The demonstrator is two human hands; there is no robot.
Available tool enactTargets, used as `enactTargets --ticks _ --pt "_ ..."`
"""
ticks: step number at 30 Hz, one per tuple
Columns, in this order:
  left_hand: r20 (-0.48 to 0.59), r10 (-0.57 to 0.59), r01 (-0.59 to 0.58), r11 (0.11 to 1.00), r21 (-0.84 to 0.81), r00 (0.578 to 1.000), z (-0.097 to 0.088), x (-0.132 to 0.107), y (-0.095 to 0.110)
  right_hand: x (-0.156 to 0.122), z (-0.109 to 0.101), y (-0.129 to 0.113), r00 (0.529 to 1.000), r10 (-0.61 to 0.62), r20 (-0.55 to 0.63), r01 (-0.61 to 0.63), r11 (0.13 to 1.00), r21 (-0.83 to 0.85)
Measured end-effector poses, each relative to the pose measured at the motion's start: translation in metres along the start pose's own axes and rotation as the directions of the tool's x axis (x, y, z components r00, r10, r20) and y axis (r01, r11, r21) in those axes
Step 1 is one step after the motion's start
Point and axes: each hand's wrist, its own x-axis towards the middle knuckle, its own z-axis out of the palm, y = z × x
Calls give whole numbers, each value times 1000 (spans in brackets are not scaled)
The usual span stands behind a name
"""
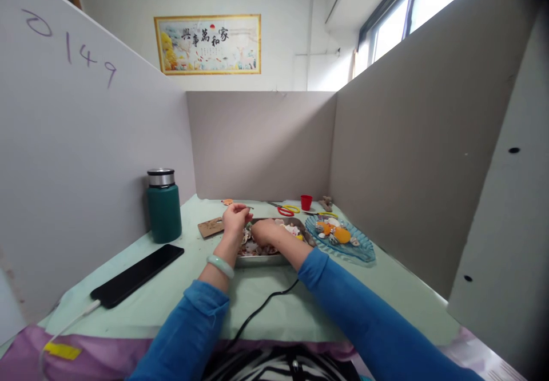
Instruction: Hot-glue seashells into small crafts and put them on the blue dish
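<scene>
My left hand (235, 218) is raised over the left rim of a metal tray (262, 261). Its fingertips pinch a small thin stick-like piece (250, 207), too small to identify. A pale green bangle (220, 266) circles that wrist. My right hand (266, 231) reaches down into the tray, knuckles up, and its fingertips are hidden among the contents. Around it lie white and pinkish shell-like pieces (293, 229) and small reddish-brown bits. Left of the tray, a flat brown cardboard piece (210, 227) lies near my left hand.
A blue glass dish (362, 248) with shells and orange pieces stands right. Behind are yellow-and-red-handled scissors (286, 210) and a red cup (306, 202). A green bottle (164, 212) and charging phone (138, 275) sit left. A black cable (262, 305) runs in front; partitions enclose the table.
</scene>
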Motion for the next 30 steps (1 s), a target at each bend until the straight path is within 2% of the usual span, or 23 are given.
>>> enactTargets --ticks 5,6,7,8,9,11,14,16,18,22,30 --pt "-9 -9 9 1000 -7 1000 0 0 1 -14 -8 24 986 -13 -167 37 989 142" --pt "-12 -12 12 1000 -7 1000 0 -1 2 -20 -12 31 976 -19 -217 57 984 169" --pt "-11 -14 14 1000 -5 1000 1 -1 3 -26 -16 37 949 -10 -314 100 957 273" --pt "-5 -15 15 1000 -3 1000 2 -2 4 -32 -19 43 923 14 -385 150 908 391" --pt "9 -14 14 1000 -1 1000 2 -3 4 -38 -21 48 915 28 -402 201 834 515" --pt "52 -7 7 1000 1 999 4 -5 6 -47 -21 54 905 77 -419 282 630 724" --pt "122 15 -16 1000 8 992 7 -9 6 -54 -13 55 864 213 -456 362 365 857" --pt "156 32 -35 999 16 987 8 -11 6 -54 -6 53 829 309 -466 392 274 878" --pt "187 50 -56 998 30 981 9 -12 4 -53 -1 52 809 361 -464 407 227 885" --pt "245 94 -118 989 85 965 11 -11 -3 -52 3 49 787 363 -498 445 223 867" --pt "245 97 -132 982 133 965 13 -9 -10 -49 13 40 727 359 -585 415 448 791"
